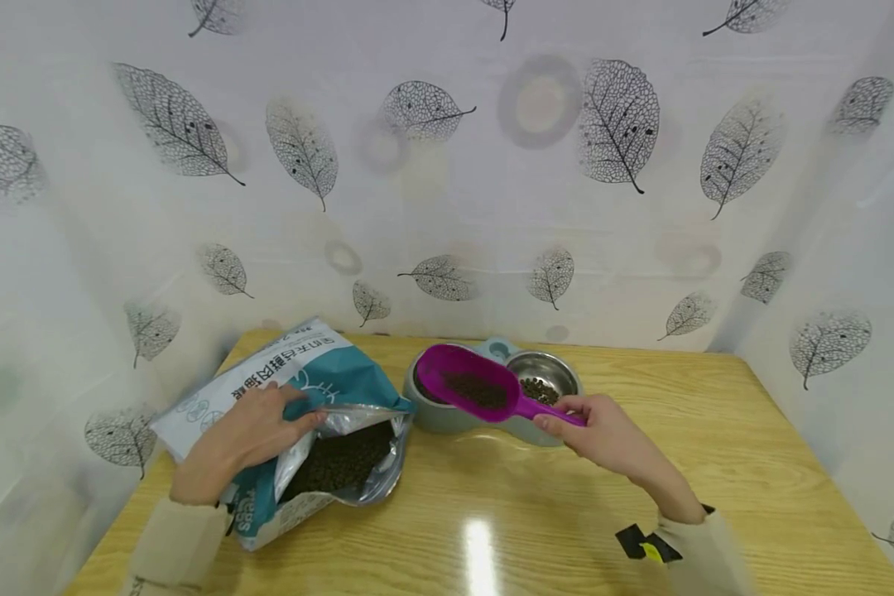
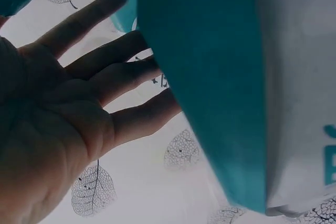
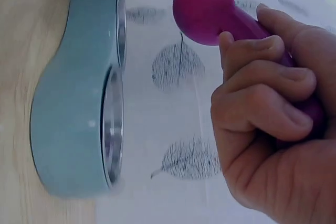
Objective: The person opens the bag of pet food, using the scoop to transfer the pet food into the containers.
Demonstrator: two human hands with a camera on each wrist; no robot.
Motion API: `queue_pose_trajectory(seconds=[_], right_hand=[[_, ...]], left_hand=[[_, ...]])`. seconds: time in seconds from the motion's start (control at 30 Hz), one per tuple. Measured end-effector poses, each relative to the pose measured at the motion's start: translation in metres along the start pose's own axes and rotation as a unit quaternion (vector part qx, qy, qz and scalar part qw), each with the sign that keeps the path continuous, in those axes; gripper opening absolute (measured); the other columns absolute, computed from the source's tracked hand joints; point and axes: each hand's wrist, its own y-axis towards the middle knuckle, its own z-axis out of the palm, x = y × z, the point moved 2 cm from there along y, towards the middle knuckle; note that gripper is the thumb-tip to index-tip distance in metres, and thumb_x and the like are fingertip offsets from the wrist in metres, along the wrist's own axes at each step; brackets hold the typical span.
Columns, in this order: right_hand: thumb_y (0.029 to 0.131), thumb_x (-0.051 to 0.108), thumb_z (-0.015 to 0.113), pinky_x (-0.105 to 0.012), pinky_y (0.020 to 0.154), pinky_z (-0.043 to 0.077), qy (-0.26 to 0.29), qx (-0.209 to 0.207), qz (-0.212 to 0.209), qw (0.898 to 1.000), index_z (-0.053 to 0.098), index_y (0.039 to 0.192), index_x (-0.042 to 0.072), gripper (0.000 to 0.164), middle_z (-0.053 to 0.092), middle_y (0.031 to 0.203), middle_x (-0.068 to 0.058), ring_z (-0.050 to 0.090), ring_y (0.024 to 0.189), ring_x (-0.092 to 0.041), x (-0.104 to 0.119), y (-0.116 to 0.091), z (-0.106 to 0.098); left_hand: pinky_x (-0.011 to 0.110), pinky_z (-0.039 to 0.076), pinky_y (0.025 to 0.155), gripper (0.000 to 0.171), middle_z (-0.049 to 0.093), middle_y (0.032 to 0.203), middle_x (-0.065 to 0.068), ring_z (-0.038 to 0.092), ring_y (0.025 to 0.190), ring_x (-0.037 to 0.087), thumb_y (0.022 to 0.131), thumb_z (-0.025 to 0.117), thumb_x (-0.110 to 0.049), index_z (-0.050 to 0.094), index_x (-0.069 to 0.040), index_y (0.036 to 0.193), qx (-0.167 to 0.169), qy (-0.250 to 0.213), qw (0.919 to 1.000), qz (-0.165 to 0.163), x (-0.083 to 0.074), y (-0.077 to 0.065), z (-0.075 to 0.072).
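My right hand (image 1: 603, 434) grips the handle of a magenta scoop (image 1: 432, 364), its fingers curled round it in the right wrist view. Brown kibble (image 1: 478, 389) lies in the scoop, which is above the left side of a grey-blue double pet bowl (image 1: 447, 420). Some kibble also lies in the right steel bowl (image 1: 559, 374); the scoop mostly hides the left one. With fingers extended, my left hand (image 1: 257, 426) rests on a teal and white pet food bag (image 1: 365, 372). The bag lies on its side, its mouth toward me, with kibble showing inside.
The wooden table (image 1: 685, 430) holds the bag on the left and the double bowl at the back middle. A white curtain (image 1: 462, 207) with a leaf print stands close behind the table and along its sides.
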Motion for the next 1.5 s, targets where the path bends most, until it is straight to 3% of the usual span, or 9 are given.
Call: queue_pose_trajectory(seconds=[0.17, 0.3, 0.43, 0.63, 0.97, 1.23, 1.5], right_hand=[[0.097, 0.041, 0.069, -0.022, 0.044, 0.032, -0.054, -0.063, 0.025, 0.996, 0.074, 0.095, 0.008, 0.034, 0.047, 0.059, 0.006, 0.037, 0.049, -0.004, -0.012, -0.009, -0.022], [0.098, 0.044, 0.067, -0.023, 0.044, 0.032, -0.107, -0.100, 0.039, 0.988, 0.076, 0.099, 0.007, 0.038, 0.045, 0.057, 0.007, 0.035, 0.048, -0.004, -0.022, -0.014, -0.033], [0.099, 0.047, 0.065, -0.023, 0.044, 0.032, -0.137, -0.113, 0.057, 0.982, 0.076, 0.099, 0.005, 0.043, 0.047, 0.057, 0.006, 0.035, 0.048, -0.005, -0.033, -0.019, -0.041], [0.100, 0.047, 0.064, -0.024, 0.045, 0.033, -0.149, -0.116, 0.083, 0.979, 0.074, 0.100, 0.004, 0.044, 0.051, 0.059, 0.003, 0.039, 0.050, -0.008, -0.045, -0.026, -0.050], [0.100, 0.048, 0.063, -0.026, 0.049, 0.036, -0.179, -0.124, 0.102, 0.971, 0.074, 0.101, 0.002, 0.047, 0.055, 0.063, 0.001, 0.044, 0.055, -0.012, -0.055, -0.030, -0.056], [0.099, 0.051, 0.063, -0.026, 0.048, 0.036, -0.207, -0.124, 0.091, 0.966, 0.073, 0.103, 0.000, 0.052, 0.057, 0.062, 0.001, 0.046, 0.054, -0.013, -0.050, -0.030, -0.056], [0.095, 0.047, 0.071, -0.025, 0.044, 0.030, -0.266, -0.184, 0.050, 0.945, 0.074, 0.097, 0.003, 0.044, 0.047, 0.055, 0.004, 0.040, 0.048, -0.012, -0.043, -0.031, -0.049]], left_hand=[[0.070, 0.037, 0.110, 0.060, 0.060, 0.139, 0.032, 0.044, 0.135, 0.061, 0.104, 0.052, -0.048, 0.064, 0.001, 0.136, -0.002, 0.004, 0.9996, 0.027, -0.001, 0.000, 0.004], [0.083, 0.029, 0.104, 0.055, 0.047, 0.150, 0.036, 0.029, 0.139, 0.069, 0.107, 0.047, -0.048, 0.062, -0.008, 0.142, 0.016, 0.016, 0.9994, 0.028, -0.002, -0.002, 0.007], [0.094, 0.019, 0.094, 0.048, 0.032, 0.160, 0.034, 0.018, 0.137, 0.076, 0.108, 0.045, -0.043, 0.055, -0.018, 0.148, 0.016, -0.012, 0.9989, 0.042, -0.005, -0.004, 0.010], [0.096, 0.006, 0.092, 0.039, 0.017, 0.169, 0.027, 0.013, 0.142, 0.073, 0.109, 0.047, -0.034, 0.058, -0.030, 0.146, 0.014, -0.056, 0.9963, 0.063, -0.005, -0.006, 0.011], [0.097, 0.001, 0.092, 0.031, 0.027, 0.166, 0.026, 0.012, 0.146, 0.068, 0.106, 0.054, -0.023, 0.069, -0.020, 0.133, -0.004, -0.065, 0.9950, 0.076, -0.003, -0.007, 0.014], [0.096, -0.002, 0.093, 0.032, 0.029, 0.164, 0.028, 0.017, 0.144, 0.069, 0.107, 0.052, -0.024, 0.068, -0.019, 0.134, 0.016, -0.062, 0.9958, 0.065, -0.003, -0.007, 0.014], [0.095, -0.002, 0.095, 0.039, 0.033, 0.159, 0.034, 0.013, 0.146, 0.067, 0.109, 0.047, -0.034, 0.063, -0.018, 0.140, 0.049, -0.056, 0.9964, 0.041, -0.002, -0.005, 0.016]])
